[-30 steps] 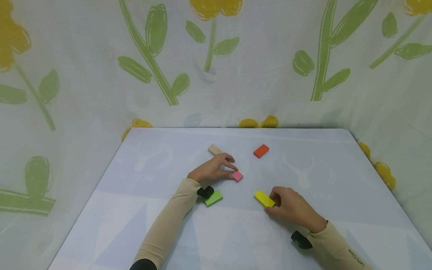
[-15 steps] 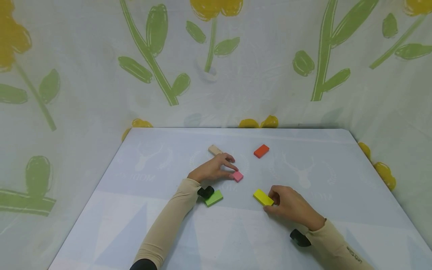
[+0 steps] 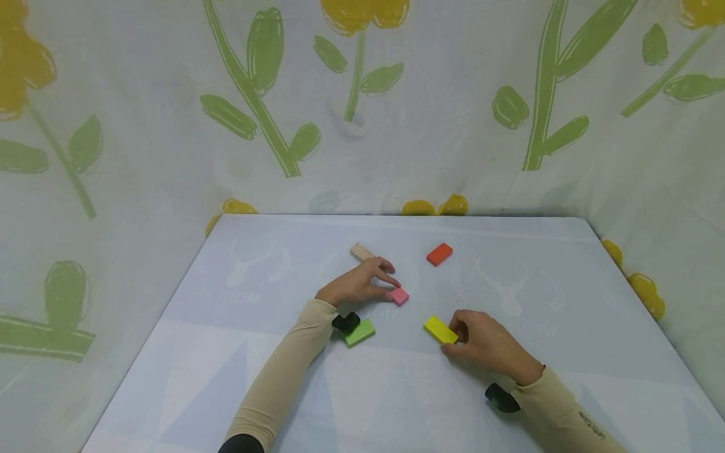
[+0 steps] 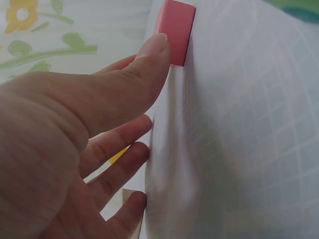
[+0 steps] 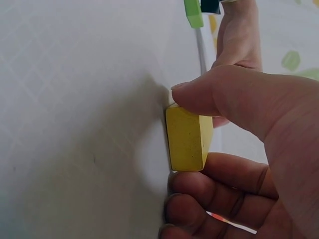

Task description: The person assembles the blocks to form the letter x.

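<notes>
My left hand (image 3: 358, 283) pinches a small pink block (image 3: 399, 297) between thumb and index finger, its other fingers spread out. In the left wrist view the thumb lies against that pink block (image 4: 178, 32). My right hand (image 3: 491, 345) grips one end of a yellow block (image 3: 439, 329), which lies flat on the table. Seen from the right wrist, the thumb is on one side of the yellow block (image 5: 184, 138) and curled fingers are on the other. A green block (image 3: 360, 333) lies beside the left wrist, partly covered by the black wrist camera.
Beyond the left hand lies a plain wooden block (image 3: 361, 251), its near end hidden by the fingers. An orange-red block (image 3: 439, 254) rests farther back to the right. The white patterned table (image 3: 538, 251) ends at a flower-printed curtain (image 3: 430, 126).
My right hand has shifted slightly to the left and away from me, taking the yellow block along. The left hand and its pink block have stayed in place.
</notes>
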The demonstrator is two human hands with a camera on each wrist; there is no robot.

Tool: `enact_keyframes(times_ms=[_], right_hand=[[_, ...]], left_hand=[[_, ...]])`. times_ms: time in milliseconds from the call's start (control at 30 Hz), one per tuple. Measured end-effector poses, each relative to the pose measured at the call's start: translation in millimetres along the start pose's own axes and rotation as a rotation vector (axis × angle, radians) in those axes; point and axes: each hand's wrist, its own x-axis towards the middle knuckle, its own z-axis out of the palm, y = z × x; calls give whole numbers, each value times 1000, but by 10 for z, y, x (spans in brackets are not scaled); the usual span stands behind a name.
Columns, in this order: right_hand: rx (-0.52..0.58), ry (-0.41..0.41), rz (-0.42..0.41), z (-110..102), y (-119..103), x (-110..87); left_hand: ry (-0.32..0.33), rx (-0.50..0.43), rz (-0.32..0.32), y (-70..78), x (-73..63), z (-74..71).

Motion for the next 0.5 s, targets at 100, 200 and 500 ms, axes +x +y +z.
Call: enact_keyframes(times_ms=[100,200,500], right_hand=[[-2,5,-9,0,-4,4],[-3,9,-14,2,-8,11],[-5,0,6,-3,-22,53]], left_hand=[[0,-2,5,-7,-1,0],[1,-7,5,-9,-6,-1],[4,-2,0,-9,-6,3]])
